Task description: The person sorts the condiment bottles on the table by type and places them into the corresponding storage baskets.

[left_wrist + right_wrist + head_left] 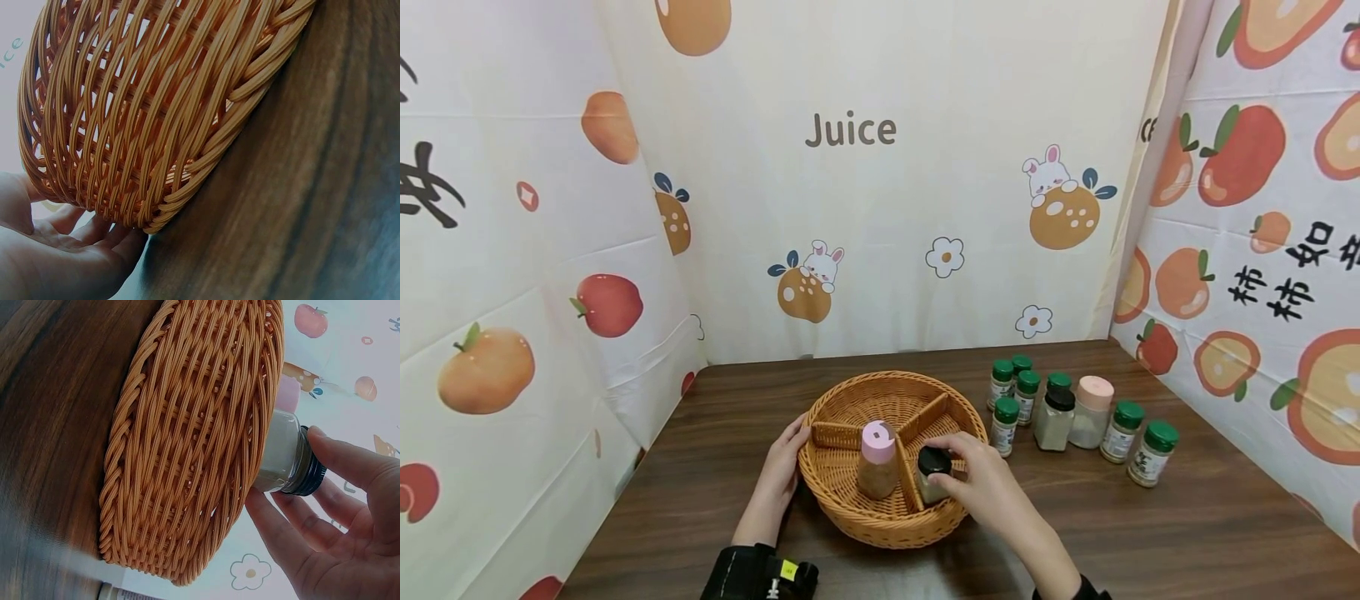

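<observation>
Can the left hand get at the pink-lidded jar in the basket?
Probably yes: the left hand holds the basket, yet only the rim seems to separate it from the jar.

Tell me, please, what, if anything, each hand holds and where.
The right hand holds a jar by its black lid; the left hand, the basket by its left side.

dark wood-grain tabletop (662,517), cream backdrop (895,200) lettered "juice", white flower prints (944,257), fruit-patterned cloth (1247,417) on both sides
</observation>
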`<state>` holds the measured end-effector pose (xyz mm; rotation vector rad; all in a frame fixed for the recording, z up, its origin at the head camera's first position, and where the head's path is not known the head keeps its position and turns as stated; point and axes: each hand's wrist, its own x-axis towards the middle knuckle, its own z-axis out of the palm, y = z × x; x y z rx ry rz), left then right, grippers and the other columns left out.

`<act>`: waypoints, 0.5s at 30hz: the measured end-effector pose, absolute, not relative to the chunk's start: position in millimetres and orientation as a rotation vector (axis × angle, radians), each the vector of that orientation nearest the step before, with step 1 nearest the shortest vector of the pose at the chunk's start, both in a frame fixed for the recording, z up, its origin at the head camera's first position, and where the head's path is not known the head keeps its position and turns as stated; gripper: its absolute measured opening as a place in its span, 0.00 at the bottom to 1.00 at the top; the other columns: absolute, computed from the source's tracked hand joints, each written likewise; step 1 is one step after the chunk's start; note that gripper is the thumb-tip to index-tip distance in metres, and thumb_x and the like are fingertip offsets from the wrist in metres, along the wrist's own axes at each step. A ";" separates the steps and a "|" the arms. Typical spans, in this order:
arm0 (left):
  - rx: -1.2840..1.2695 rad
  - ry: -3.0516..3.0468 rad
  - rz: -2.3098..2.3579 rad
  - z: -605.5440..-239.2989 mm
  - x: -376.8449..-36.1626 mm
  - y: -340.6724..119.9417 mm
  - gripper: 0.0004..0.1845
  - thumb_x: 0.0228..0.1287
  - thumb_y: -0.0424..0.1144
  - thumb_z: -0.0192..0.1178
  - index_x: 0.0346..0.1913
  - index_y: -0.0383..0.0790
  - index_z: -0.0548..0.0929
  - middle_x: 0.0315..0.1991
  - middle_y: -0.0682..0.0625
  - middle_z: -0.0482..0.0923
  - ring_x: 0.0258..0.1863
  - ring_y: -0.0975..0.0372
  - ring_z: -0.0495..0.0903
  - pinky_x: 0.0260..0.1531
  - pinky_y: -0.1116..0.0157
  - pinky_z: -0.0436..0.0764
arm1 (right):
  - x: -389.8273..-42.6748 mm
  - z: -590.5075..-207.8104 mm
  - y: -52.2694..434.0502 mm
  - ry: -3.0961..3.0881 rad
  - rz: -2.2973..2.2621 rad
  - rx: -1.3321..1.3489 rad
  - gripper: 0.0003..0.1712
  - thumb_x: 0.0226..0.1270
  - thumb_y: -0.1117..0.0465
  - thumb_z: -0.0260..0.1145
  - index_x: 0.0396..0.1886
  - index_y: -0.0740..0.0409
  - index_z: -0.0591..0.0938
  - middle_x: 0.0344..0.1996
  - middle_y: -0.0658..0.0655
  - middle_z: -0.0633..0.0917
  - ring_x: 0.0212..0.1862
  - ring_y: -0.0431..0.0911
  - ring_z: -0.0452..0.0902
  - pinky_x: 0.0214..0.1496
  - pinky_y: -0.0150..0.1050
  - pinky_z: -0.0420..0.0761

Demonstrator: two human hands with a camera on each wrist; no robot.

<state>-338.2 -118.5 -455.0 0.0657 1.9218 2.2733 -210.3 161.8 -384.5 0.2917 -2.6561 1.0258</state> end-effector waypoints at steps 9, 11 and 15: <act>0.049 1.929 2.276 -453.2 -337.7 -118.8 0.28 0.80 0.39 0.44 0.78 0.37 0.57 0.79 0.36 0.51 0.78 0.46 0.55 0.76 0.50 0.58 | -211.1 -387.3 162.0 -2.635 1.081 0.305 0.22 0.57 0.60 0.76 0.53 0.47 0.85 0.49 0.51 0.86 0.52 0.48 0.81 0.47 0.40 0.84; 0.045 1.938 2.271 -452.8 -337.7 -118.4 0.29 0.80 0.40 0.44 0.78 0.36 0.56 0.79 0.35 0.51 0.78 0.45 0.55 0.76 0.50 0.59 | -210.6 -388.0 162.5 -2.630 1.100 0.310 0.22 0.57 0.59 0.76 0.53 0.47 0.85 0.49 0.51 0.86 0.53 0.49 0.82 0.48 0.40 0.85; 0.050 1.942 2.270 -454.3 -338.3 -117.8 0.30 0.80 0.41 0.45 0.78 0.36 0.56 0.78 0.34 0.51 0.77 0.44 0.55 0.75 0.50 0.60 | -209.7 -389.6 164.2 -2.625 1.074 0.345 0.24 0.58 0.59 0.76 0.56 0.47 0.84 0.49 0.49 0.86 0.53 0.48 0.82 0.50 0.41 0.85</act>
